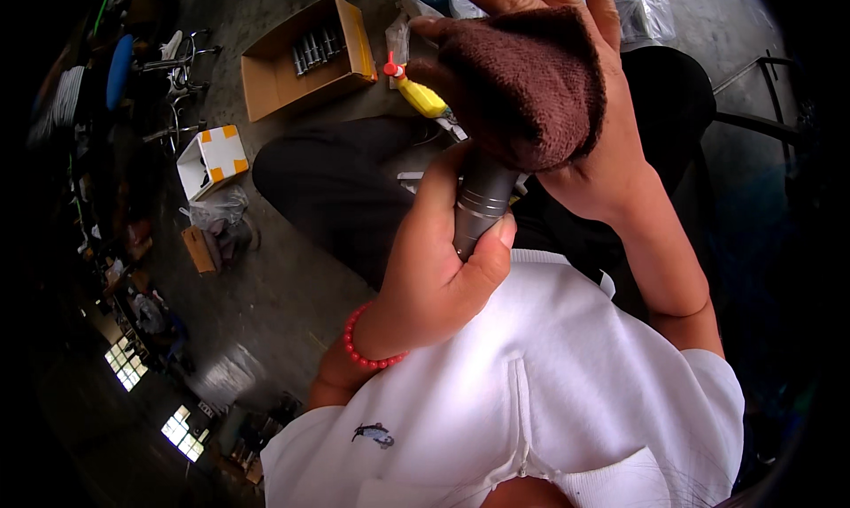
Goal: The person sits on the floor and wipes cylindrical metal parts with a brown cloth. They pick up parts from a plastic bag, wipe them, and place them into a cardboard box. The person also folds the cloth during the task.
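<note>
1. Left hand (pixel 460 269): the fingers and thumb are clamped around a dark grey cylinder (pixel 482 198), with the thumb lying along its near side. A red bead bracelet (pixel 381 364) encircles the wrist.
2. Dark grey cylinder: held tilted in front of the person, above the lap; pale rings band its middle, and its upper end is hidden at the cloth.
3. Right hand (pixel 622 127): several fingers stand apart beyond a brown cloth (pixel 540 83), which covers much of the palm; whether they clamp the cloth cannot be told.
4. Brown cloth: bunched against the right hand, meeting the cylinder at its lower edge.
5. Beyond the left knee: an open cardboard box (pixel 266 85) containing a row of metal parts (pixel 314 52); just beside it, a yellow bottle (pixel 421 97) with a red nozzle.
6. Further left on the grey floor (pixel 292 304): a white box (pixel 212 161) with orange patches, near a clear plastic bag (pixel 217 207).
</note>
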Demonstrator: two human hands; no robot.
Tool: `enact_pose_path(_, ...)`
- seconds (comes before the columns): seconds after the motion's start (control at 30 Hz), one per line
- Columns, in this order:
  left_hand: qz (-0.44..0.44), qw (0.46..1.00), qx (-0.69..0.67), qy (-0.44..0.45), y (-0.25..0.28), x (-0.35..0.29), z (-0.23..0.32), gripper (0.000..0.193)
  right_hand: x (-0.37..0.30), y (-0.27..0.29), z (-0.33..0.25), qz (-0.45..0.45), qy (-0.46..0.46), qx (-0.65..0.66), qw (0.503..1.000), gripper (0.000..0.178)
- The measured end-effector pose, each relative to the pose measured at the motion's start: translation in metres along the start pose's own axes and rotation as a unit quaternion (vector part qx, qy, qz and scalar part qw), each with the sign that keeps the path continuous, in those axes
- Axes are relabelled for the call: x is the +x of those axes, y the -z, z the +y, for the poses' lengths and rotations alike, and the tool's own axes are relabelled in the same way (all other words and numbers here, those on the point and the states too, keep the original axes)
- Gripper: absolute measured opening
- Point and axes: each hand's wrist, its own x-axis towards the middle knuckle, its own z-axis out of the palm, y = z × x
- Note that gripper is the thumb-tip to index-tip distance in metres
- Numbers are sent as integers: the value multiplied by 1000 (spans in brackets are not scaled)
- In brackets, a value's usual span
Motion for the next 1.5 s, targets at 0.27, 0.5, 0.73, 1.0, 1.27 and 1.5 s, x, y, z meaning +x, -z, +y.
enact_pose_path(0.27,-47,989,-141,1,10,2,-5,52,6,-15,12,3,58,379,924,35)
enact_pose_path(0.5,-44,993,-113,-16,20,3,-12,50,2,-8,-11,-41,-35,156,986,27)
enact_pose_path(0.73,-14,992,7,-123,14,12,-11,50,13,15,-30,-73,13,1,997,48)
enact_pose_path(1.0,-15,987,-158,7,9,10,3,48,1,10,-40,-59,-27,153,986,20)
enact_pose_path(1.27,-49,985,-166,-16,5,10,16,55,-17,-42,63,-22,-374,618,691,31)
enact_pose_path(1.5,-39,988,-135,-64,-4,20,20,50,-12,-61,56,-68,-375,561,735,21)
